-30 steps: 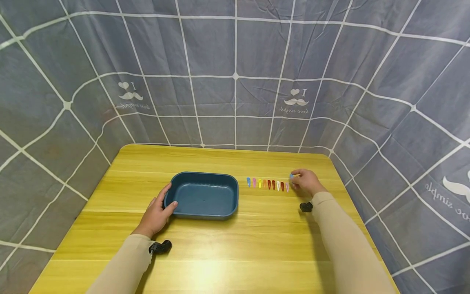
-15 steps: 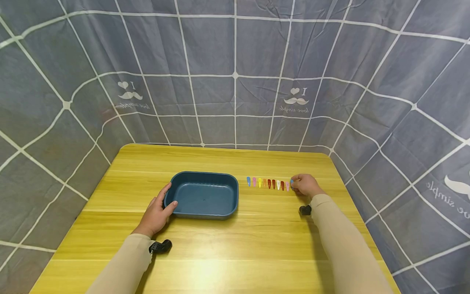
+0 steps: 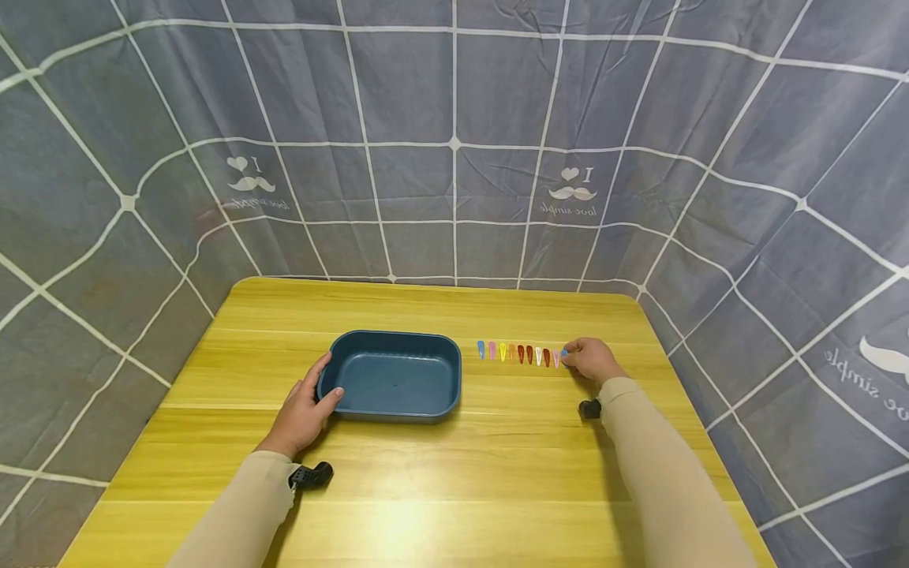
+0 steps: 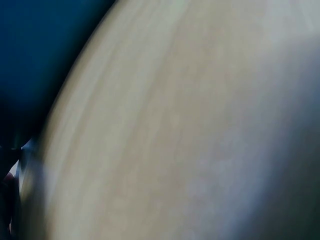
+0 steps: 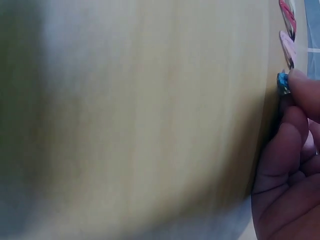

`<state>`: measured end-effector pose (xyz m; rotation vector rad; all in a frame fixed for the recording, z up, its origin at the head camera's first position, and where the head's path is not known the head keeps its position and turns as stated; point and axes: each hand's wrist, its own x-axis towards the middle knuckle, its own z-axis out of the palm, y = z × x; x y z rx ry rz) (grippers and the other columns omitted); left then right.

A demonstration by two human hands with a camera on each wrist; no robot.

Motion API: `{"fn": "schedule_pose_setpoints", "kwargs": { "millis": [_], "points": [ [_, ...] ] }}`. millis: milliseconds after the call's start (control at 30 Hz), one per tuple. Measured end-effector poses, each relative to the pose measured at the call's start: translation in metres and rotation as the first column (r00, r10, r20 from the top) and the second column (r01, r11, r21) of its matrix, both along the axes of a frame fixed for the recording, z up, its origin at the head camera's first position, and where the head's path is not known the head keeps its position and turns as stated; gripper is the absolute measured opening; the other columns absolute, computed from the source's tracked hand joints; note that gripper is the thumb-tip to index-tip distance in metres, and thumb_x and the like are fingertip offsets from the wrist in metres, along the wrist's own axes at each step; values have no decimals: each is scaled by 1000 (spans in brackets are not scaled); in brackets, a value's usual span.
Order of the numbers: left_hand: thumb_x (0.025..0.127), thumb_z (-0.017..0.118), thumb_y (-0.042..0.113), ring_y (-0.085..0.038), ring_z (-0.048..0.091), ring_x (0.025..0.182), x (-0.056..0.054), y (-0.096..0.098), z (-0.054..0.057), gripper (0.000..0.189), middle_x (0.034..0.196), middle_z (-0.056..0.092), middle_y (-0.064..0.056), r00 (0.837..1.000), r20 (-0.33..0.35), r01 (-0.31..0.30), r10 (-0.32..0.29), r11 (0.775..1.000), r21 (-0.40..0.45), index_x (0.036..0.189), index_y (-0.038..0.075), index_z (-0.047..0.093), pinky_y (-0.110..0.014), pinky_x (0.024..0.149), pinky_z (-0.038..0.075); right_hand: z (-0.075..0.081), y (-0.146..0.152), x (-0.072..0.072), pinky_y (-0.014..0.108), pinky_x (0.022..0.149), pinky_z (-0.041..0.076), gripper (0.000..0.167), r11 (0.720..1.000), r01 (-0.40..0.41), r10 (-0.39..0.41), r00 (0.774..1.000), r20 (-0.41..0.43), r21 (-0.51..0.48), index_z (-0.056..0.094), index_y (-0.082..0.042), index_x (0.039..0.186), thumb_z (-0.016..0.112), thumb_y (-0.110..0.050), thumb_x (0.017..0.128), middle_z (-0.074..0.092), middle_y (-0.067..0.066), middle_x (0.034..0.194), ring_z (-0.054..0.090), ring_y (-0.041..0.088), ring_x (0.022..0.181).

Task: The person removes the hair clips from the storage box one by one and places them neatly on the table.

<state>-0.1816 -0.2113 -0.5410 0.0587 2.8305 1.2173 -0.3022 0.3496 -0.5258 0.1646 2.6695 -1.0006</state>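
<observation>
Snap hair clips lie side by side in a row on the table, among them a yellow clip (image 3: 503,353), a white clip (image 3: 538,357) and a pink clip (image 3: 556,359) at the right end. My right hand (image 3: 595,360) pinches a blue hair clip (image 5: 283,83) between thumb and fingers, just right of that pink one. Left of the row stands a dark blue plastic basin (image 3: 398,412) with nothing in it. My left hand (image 3: 301,412) grips its left end, thumb over the near rim and fingers along the side. In the left wrist view that hand is mostly out of sight.
The wooden table (image 3: 454,489) reaches back to a grey curtain (image 3: 419,189) with white lines, which also encloses both sides. A black camera mount (image 3: 310,476) sits on the left wrist, another mount (image 3: 590,409) on the right.
My right hand has come slightly nearer and lower with the blue hair clip, bringing it in line with the row's right end. The left hand and the basin have stayed put.
</observation>
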Motion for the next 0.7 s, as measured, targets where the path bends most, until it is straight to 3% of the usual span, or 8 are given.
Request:
{"fn": "schedule_pose_setpoints", "kwargs": {
  "millis": [133,433,700],
  "points": [
    [110,51,45,-58,33,149,0,0,0,73,169,30,-28,1000,-3,0,0,1000,0,171,27,15,-79,113,34,-1,0,2,38,85,56,34,1000,4,-4,1000,-10,-1,69,4,128,68,-17,102,69,25,130,65,31,104],
    [110,52,45,-58,33,149,0,1,1,73,169,31,-27,1000,-5,-1,1,1000,4,171,27,16,-79,113,34,-2,3,3,32,82,57,41,999,-47,47,999,-3,-6,65,0,141,64,-18,104,67,26,138,69,26,103],
    [110,52,44,-57,36,148,1,1,1,73,169,32,-28,1000,-10,-4,4,1000,11,171,27,16,-78,112,35,-3,5,3,28,79,59,42,998,-19,21,999,31,-59,64,2,142,64,-19,105,71,22,131,72,23,101]
  ]
}}
